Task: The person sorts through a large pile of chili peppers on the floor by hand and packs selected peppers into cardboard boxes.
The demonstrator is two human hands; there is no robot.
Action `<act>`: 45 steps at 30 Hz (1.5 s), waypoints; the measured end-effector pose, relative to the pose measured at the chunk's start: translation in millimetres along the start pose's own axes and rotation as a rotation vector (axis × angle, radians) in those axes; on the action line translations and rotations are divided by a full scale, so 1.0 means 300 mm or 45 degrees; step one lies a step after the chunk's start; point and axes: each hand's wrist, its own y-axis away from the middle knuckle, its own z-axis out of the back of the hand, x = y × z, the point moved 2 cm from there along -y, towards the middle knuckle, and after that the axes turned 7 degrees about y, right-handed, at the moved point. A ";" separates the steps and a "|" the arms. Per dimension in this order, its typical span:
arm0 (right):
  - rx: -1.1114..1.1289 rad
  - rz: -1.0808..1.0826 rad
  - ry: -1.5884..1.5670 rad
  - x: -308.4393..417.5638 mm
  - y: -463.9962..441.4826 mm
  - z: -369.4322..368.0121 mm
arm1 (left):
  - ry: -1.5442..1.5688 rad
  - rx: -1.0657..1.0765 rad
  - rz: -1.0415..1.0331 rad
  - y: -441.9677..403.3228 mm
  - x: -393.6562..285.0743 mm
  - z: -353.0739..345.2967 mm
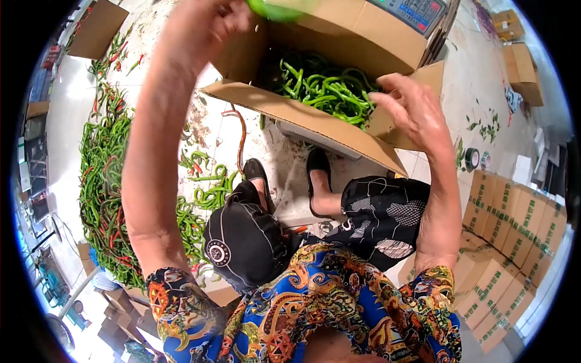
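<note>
My left hand (215,21) is raised at the top, past the box's left side, blurred and with its fingers curled. A bright green chili pepper (281,8), smeared by motion, shows at its fingertips. Below stands an open cardboard box (302,116) with many long green chili peppers (327,89) inside. My right hand (411,109) is over the box's right end, its thumb and fingers apart with nothing seen between them. The fingertips are close to the peppers; whether they touch the box I cannot tell.
A long heap of green and red chili peppers (106,199) covers the floor at left. A scale display (417,12) stands behind the box. Flattened printed cartons (514,224) lean at right, near rolls of tape (472,158). A thin hose (242,136) runs by my feet.
</note>
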 end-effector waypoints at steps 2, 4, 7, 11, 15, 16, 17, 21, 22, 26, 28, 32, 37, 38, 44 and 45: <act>0.230 0.205 -0.077 0.065 0.034 -0.024 | 0.115 -0.265 -0.212 -0.063 -0.017 0.046; 0.364 0.452 0.162 0.141 0.086 -0.075 | -0.478 -0.529 -0.354 -0.029 -0.032 0.008; 0.222 0.617 0.333 0.232 0.185 -0.185 | -1.045 -0.184 0.025 0.044 0.119 0.043; -0.006 0.747 0.780 0.279 0.220 -0.209 | -1.008 -0.045 0.059 0.084 0.142 0.129; -0.115 0.624 0.836 0.262 0.210 -0.191 | -1.334 -0.030 -0.062 0.045 0.129 0.146; -0.133 0.589 0.814 0.252 0.207 -0.176 | -1.328 -0.066 -0.009 0.041 0.131 0.149; -0.151 0.556 0.792 0.243 0.205 -0.162 | -1.320 -0.101 0.047 0.050 0.127 0.151; -0.110 0.562 0.627 0.265 0.231 -0.062 | -1.328 -0.205 0.334 0.140 0.036 0.055; -0.111 0.563 0.622 0.275 0.249 -0.039 | -1.124 -0.185 0.446 0.148 0.046 0.069; -0.036 0.550 0.479 0.295 0.276 0.024 | -1.144 -0.158 0.524 0.174 0.021 0.097; -0.008 0.565 0.418 0.296 0.268 0.043 | -1.353 -0.224 0.463 0.179 -0.001 0.059; 0.103 0.682 0.436 0.284 0.232 0.079 | -1.371 -0.244 0.424 0.161 0.004 0.108; 0.156 0.737 0.482 0.270 0.220 0.089 | -1.510 -0.281 0.422 0.152 0.010 0.121; 0.158 0.748 0.482 0.268 0.219 0.090 | -1.453 -0.289 0.460 0.153 0.013 0.137; 0.142 0.753 0.441 0.258 0.231 0.089 | -1.364 -0.418 0.456 0.182 0.001 0.097; 0.114 0.729 0.411 0.251 0.239 0.078 | -1.301 -0.394 0.463 0.186 0.004 0.099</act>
